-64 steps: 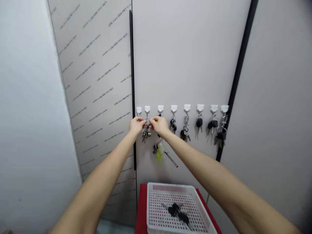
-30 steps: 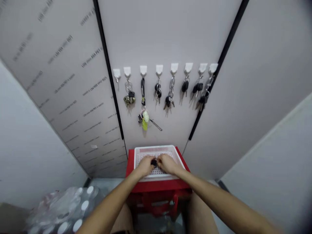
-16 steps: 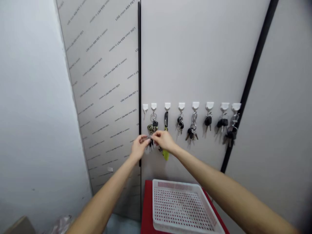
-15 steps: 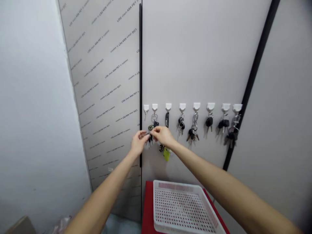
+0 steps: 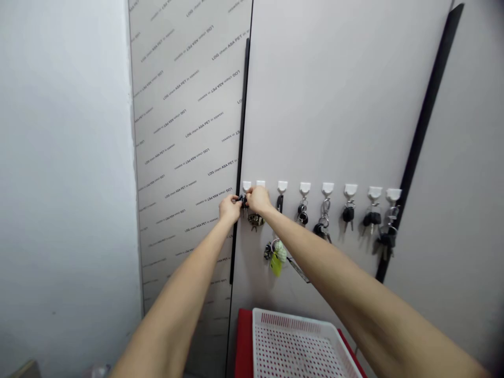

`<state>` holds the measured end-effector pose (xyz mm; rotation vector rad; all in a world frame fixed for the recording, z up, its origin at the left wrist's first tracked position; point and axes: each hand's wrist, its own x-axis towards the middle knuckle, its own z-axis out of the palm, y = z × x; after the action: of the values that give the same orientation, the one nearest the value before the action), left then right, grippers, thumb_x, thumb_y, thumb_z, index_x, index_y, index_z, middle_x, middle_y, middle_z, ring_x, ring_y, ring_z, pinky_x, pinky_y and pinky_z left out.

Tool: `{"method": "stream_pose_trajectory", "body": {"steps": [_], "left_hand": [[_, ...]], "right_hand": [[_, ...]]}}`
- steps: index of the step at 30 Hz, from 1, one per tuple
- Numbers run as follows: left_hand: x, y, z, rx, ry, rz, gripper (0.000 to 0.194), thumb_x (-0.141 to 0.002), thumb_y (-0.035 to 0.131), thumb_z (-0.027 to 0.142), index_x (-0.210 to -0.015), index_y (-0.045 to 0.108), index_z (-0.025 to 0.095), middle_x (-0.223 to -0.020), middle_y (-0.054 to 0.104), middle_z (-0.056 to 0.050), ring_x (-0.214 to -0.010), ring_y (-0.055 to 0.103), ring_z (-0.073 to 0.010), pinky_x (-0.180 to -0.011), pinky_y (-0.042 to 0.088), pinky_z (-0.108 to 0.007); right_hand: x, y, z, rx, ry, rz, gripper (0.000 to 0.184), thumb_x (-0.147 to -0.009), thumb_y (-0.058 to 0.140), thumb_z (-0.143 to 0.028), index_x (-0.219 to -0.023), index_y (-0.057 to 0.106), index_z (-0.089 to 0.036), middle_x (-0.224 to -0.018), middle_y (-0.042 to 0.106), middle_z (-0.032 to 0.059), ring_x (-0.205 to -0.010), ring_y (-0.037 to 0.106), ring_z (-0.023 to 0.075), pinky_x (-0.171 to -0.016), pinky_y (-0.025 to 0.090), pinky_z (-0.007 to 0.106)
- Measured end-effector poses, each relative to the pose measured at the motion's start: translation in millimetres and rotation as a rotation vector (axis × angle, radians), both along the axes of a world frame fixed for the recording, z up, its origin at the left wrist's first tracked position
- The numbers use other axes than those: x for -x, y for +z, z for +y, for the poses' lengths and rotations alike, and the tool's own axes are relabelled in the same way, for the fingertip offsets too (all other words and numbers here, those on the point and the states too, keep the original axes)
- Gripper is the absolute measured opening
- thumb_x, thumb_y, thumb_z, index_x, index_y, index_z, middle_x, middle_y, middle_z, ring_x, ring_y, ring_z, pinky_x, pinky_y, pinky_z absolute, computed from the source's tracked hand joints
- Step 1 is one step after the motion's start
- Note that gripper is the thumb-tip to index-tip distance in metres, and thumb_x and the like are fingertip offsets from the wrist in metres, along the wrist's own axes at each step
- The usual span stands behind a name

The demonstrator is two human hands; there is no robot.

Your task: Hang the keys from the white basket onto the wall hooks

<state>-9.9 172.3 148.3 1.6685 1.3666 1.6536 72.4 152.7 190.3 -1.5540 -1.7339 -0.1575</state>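
Note:
Just below the leftmost white hook (image 5: 247, 186), my left hand (image 5: 230, 209) pinches a small bunch of dark keys (image 5: 244, 201). My right hand (image 5: 259, 199) also has its fingertips closed on this bunch, at its upper right. Whether the ring is over the hook cannot be made out behind the fingers. Under my right hand hangs another key bunch with a round patterned fob (image 5: 255, 220). Its own hook (image 5: 260, 184) is partly covered by the hand. Right of it, a black strap (image 5: 280, 203) hangs from the third hook (image 5: 282, 186).
More hooks with key bunches (image 5: 348, 213) continue to the right. A yellow-green tag (image 5: 276, 265) dangles below the strap. Black handle strips (image 5: 241, 142) run up the cabinet doors. Below, a white perforated basket (image 5: 258, 315) rests on a red surface (image 5: 244, 341).
Both hands have risen with the keys from in front of the patterned fob to the leftmost hook. The fob now shows below my right hand. The view has shifted slightly.

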Motion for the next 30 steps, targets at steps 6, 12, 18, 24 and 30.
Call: {"method": "stream_pose_trajectory", "body": {"steps": [6,12,18,24,30], "left_hand": [[11.3,-48.9,-19.7,0.063,-0.035,-0.062,0.022,-0.052,0.052,0.016,-0.075,0.05,0.016,-0.055,0.049,0.003,-0.051,0.045,-0.0077,-0.053,0.033,-0.02],[-19.0,-86.1,-63.3,0.117,-0.413,-0.244,0.043,-0.056,0.047,0.015,-0.099,0.038,0.012,-0.044,0.037,0.009,-0.038,0.032,-0.0029,-0.042,0.027,-0.016],[-65.5,-9.4,-131.8,-0.159,-0.958,-0.368,0.074,-0.058,0.046,0.007,-0.117,0.008,0.029,-0.053,0.04,0.008,-0.045,0.035,-0.0025,-0.046,0.029,-0.016],[-91.0,23.8,-159.9,-0.19,-1.165,-0.435,0.074,-0.059,0.045,0.005,-0.117,0.008,0.031,-0.051,0.038,0.008,-0.045,0.034,-0.0028,-0.047,0.029,-0.017],[-97.4,6.0,-147.7,-0.109,-1.109,-0.416,0.073,-0.058,0.047,0.009,-0.117,0.009,0.029,-0.051,0.038,0.008,-0.043,0.034,-0.0022,-0.047,0.029,-0.017]], "right_hand": [[-30.2,-47.1,-34.7,-0.064,0.166,-0.095,0.025,-0.062,0.042,-0.016,-0.083,0.056,-0.015,-0.07,0.058,0.0046,-0.065,0.051,0.013,-0.064,0.036,0.023],[-80.0,-111.1,-76.0,0.28,0.399,0.195,0.048,-0.061,0.042,-0.016,-0.108,0.036,-0.01,-0.043,0.04,-0.0069,-0.04,0.036,0.0053,-0.043,0.031,0.018],[-106.5,-52.9,-133.6,-0.179,0.618,0.564,0.07,-0.066,0.041,-0.016,-0.119,-0.003,-0.026,-0.05,0.038,-0.0076,-0.04,0.032,0.0049,-0.039,0.028,0.018],[-116.8,-25.8,-162.9,-0.243,0.746,0.646,0.069,-0.067,0.043,-0.018,-0.117,-0.002,-0.033,-0.054,0.041,-0.0061,-0.038,0.03,0.0054,-0.038,0.028,0.02],[-118.9,-38.5,-151.3,-0.184,0.709,0.673,0.069,-0.065,0.043,-0.015,-0.118,0.002,-0.029,-0.048,0.037,-0.0085,-0.038,0.031,0.0044,-0.038,0.029,0.019]]}}
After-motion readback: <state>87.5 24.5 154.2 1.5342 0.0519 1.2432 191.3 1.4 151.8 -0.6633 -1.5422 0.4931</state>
